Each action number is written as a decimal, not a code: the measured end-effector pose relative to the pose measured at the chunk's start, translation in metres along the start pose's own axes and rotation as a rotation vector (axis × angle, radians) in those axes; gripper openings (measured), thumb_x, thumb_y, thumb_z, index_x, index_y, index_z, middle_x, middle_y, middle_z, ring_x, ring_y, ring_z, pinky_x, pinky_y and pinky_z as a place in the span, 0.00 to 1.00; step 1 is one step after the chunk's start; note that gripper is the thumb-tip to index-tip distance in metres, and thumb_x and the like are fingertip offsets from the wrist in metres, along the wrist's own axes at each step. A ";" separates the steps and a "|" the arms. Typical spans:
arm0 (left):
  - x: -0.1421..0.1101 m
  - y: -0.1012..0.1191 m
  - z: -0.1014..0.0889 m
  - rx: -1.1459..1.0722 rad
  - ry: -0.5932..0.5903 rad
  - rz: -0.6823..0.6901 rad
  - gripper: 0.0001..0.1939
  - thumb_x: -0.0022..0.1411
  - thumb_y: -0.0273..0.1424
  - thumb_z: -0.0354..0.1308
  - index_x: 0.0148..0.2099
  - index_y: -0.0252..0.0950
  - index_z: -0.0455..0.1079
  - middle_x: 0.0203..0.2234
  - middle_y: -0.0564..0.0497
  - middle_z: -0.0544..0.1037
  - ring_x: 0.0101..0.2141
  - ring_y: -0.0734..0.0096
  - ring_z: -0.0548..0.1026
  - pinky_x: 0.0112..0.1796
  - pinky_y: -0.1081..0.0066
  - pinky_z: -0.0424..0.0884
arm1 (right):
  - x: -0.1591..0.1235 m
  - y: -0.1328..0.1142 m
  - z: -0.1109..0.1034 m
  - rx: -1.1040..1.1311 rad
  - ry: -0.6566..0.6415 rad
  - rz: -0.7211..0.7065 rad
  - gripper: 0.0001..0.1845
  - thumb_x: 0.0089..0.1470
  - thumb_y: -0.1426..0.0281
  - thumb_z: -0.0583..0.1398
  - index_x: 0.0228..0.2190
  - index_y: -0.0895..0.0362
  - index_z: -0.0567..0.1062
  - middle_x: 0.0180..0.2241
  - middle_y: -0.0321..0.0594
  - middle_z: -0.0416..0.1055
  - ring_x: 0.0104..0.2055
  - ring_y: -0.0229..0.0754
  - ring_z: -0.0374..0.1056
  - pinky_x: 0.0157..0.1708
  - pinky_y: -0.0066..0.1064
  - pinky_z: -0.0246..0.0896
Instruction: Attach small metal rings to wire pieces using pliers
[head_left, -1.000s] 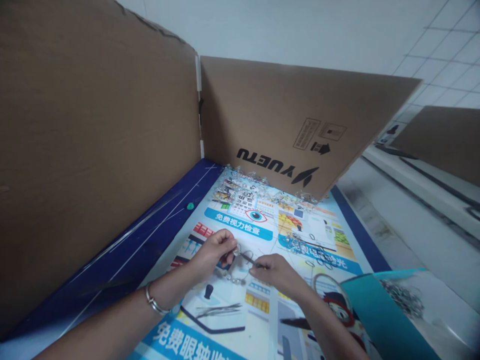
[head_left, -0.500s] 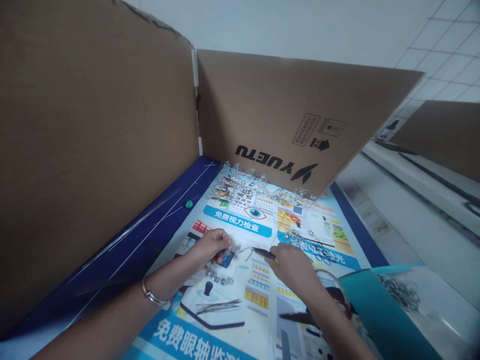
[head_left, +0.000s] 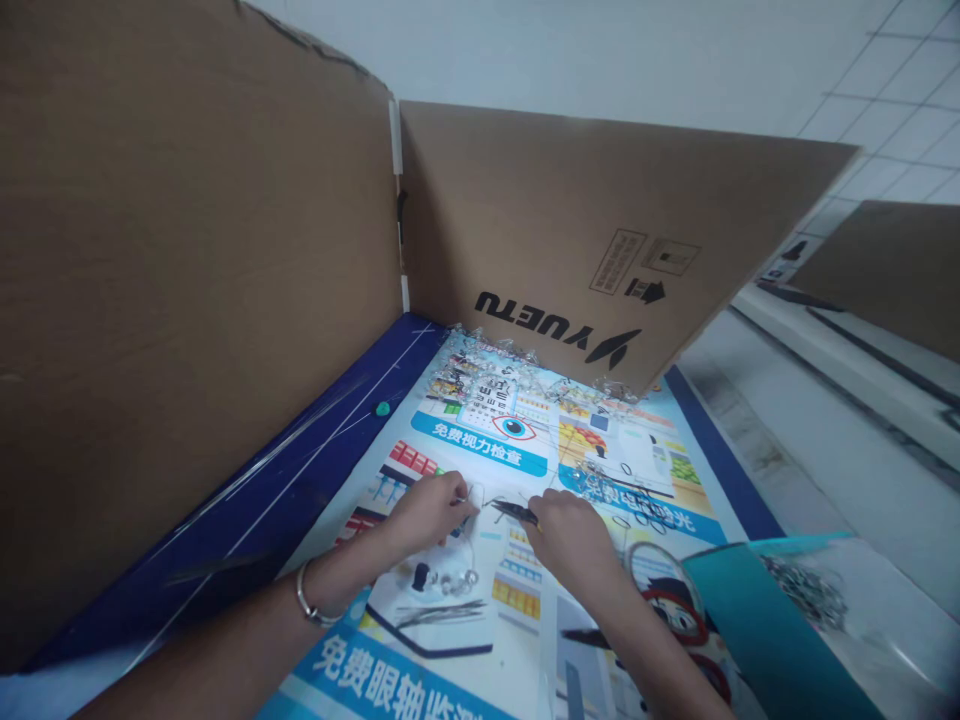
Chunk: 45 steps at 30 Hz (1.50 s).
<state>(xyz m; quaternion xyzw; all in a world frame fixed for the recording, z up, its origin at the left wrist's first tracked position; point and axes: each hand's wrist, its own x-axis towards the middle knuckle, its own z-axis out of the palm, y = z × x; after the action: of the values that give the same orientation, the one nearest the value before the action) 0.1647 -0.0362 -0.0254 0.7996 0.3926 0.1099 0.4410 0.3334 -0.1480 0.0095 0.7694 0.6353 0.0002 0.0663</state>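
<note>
My left hand [head_left: 429,512] rests on the printed poster [head_left: 525,610] with its fingers pinched on a thin wire piece [head_left: 474,497] strung with clear beads. My right hand [head_left: 568,537] is closed around dark, slim pliers [head_left: 516,512] whose tips point left toward the wire, just short of my left fingertips. A few small clear beads [head_left: 454,580] lie on the poster below the hands, beside a dark round piece [head_left: 420,576]. A silver bangle [head_left: 307,606] circles my left wrist.
Cardboard walls [head_left: 187,270] enclose the left and back. Clear beads [head_left: 487,365] are heaped along the back wall and a cluster of rings [head_left: 619,490] lies right of the hands. A bundle of thin wires [head_left: 439,615] lies nearer me. A teal folder [head_left: 757,620] and metal bits [head_left: 806,590] sit at right.
Both hands dropped closer to the poster and came together again; the right hand with the pliers, which had swung right, moved back toward the left fingertips.
</note>
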 end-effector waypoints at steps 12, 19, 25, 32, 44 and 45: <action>0.003 -0.001 0.002 0.268 0.079 0.071 0.06 0.50 0.32 0.53 0.25 0.38 0.67 0.16 0.54 0.71 0.19 0.72 0.68 0.21 0.76 0.51 | -0.001 -0.010 0.005 -0.024 0.048 -0.015 0.09 0.48 0.76 0.52 0.30 0.58 0.71 0.31 0.44 0.68 0.35 0.44 0.62 0.33 0.33 0.46; 0.004 -0.002 -0.004 0.084 -0.033 0.014 0.10 0.54 0.36 0.49 0.28 0.36 0.66 0.16 0.56 0.71 0.11 0.79 0.64 0.16 0.78 0.53 | -0.004 -0.002 0.002 -0.062 0.020 -0.022 0.10 0.48 0.78 0.52 0.28 0.58 0.72 0.30 0.45 0.68 0.36 0.45 0.62 0.32 0.34 0.45; 0.008 -0.005 -0.009 -0.014 -0.151 -0.068 0.11 0.54 0.36 0.49 0.32 0.34 0.66 0.18 0.55 0.71 0.11 0.81 0.65 0.12 0.82 0.52 | -0.011 0.003 -0.012 -0.087 -0.033 -0.028 0.10 0.48 0.77 0.51 0.26 0.57 0.72 0.28 0.42 0.69 0.34 0.44 0.64 0.30 0.32 0.46; 0.007 -0.001 -0.015 -0.109 -0.188 -0.069 0.13 0.56 0.37 0.47 0.32 0.33 0.68 0.16 0.55 0.69 0.10 0.81 0.64 0.11 0.82 0.51 | -0.003 -0.008 -0.019 -0.021 -0.073 0.002 0.10 0.50 0.72 0.51 0.29 0.57 0.73 0.29 0.42 0.71 0.32 0.43 0.67 0.28 0.29 0.51; 0.013 -0.010 -0.013 -0.134 -0.240 -0.054 0.13 0.56 0.34 0.45 0.30 0.32 0.67 0.16 0.55 0.69 0.10 0.79 0.64 0.10 0.81 0.53 | 0.028 -0.039 -0.037 -0.101 -0.268 -0.005 0.13 0.48 0.72 0.53 0.33 0.60 0.75 0.32 0.52 0.73 0.36 0.47 0.70 0.33 0.32 0.58; 0.013 -0.010 -0.013 -0.127 -0.236 -0.049 0.13 0.56 0.34 0.45 0.30 0.32 0.68 0.16 0.54 0.69 0.10 0.79 0.64 0.10 0.81 0.54 | 0.028 -0.042 -0.037 -0.109 -0.277 -0.003 0.13 0.48 0.72 0.53 0.34 0.60 0.75 0.33 0.53 0.73 0.36 0.46 0.69 0.34 0.32 0.58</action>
<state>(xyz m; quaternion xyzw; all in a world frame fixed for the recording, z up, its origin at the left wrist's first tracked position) 0.1616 -0.0159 -0.0282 0.7674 0.3497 0.0288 0.5366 0.2947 -0.1091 0.0394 0.7565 0.6202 -0.0715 0.1949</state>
